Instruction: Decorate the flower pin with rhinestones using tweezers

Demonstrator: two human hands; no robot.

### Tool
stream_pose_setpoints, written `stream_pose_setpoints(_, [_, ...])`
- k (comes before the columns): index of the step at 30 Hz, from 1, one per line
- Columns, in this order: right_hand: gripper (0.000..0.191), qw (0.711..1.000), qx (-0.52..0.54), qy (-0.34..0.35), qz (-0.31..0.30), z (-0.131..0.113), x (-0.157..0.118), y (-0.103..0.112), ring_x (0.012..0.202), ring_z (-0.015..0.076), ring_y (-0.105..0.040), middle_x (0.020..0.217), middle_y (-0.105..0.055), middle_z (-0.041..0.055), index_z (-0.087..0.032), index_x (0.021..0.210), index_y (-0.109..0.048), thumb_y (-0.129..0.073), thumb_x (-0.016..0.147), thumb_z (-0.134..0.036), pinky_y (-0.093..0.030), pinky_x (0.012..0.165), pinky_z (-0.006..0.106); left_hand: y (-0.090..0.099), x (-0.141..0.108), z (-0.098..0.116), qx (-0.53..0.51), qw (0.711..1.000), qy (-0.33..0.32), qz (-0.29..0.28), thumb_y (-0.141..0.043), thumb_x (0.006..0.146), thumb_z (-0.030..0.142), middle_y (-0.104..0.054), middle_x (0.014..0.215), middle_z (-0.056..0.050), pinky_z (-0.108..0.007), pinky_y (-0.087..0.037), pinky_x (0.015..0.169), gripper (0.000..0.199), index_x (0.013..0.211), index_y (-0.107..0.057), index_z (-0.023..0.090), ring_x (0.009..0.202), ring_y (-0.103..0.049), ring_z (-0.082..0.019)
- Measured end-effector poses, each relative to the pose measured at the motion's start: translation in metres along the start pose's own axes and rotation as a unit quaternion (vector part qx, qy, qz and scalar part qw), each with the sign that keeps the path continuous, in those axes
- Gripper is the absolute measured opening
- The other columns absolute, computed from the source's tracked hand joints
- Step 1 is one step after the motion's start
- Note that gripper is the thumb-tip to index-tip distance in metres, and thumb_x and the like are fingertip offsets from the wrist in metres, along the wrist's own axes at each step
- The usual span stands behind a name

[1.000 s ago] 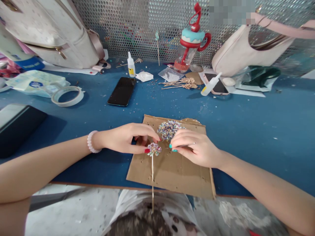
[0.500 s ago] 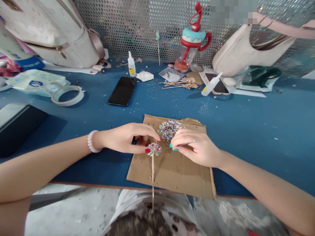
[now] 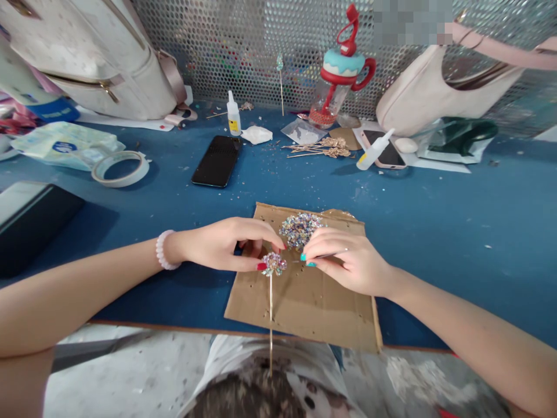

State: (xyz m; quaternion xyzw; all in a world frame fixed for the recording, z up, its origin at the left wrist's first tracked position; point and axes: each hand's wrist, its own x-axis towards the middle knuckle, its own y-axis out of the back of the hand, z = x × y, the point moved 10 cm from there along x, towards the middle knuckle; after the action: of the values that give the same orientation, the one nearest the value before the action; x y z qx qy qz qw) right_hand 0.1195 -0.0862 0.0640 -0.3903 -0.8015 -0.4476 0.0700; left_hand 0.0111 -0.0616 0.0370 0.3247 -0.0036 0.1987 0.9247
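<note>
Between the thumb and fingers of my left hand (image 3: 237, 244) is the jewelled flower head of a hairpin (image 3: 274, 264), pink and pale green. Its thin gold stem points down past the table's front edge. My right hand (image 3: 348, 258) pinches a slim metal tool (image 3: 328, 254), perhaps tweezers; its tip points left, a little short of the flower. Both hands are above a piece of brown cardboard (image 3: 304, 307) with small holes. A pile of multicoloured rhinestones (image 3: 300, 228) lies at its far side, partly covered by my right fingers.
Behind the cardboard lie a black phone (image 3: 216, 161), a glue bottle (image 3: 233, 114), gold hairpin blanks (image 3: 335, 147) and a second glue bottle (image 3: 375, 149). A tape roll (image 3: 120, 169) sits left. A cup (image 3: 339, 75) and bags stand against the perforated metal wall.
Both hands, the hairpin and the tool hold nearly the same positions. The whole view has shifted very slightly.
</note>
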Motion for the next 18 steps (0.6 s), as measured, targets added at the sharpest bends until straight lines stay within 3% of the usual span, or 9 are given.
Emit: stream_pose_setpoints(18, [0.011, 1.000, -0.003, 0.003, -0.006, -0.0001, 0.0003, -0.0010, 0.079, 0.0148, -0.061, 0.081, -0.068, 0.0042, -0.018, 0.090, -0.062, -0.054, 0.093, -0.012, -0.052, 0.074, 0.033, -0.0007, 0.0013, -0.0006, -0.007, 1.000, 0.001, 0.000, -0.060, 0.088, 0.019, -0.062, 0.108, -0.009, -0.018, -0.050, 0.064, 0.032, 0.121, -0.058, 0.017, 0.074, -0.060, -0.009])
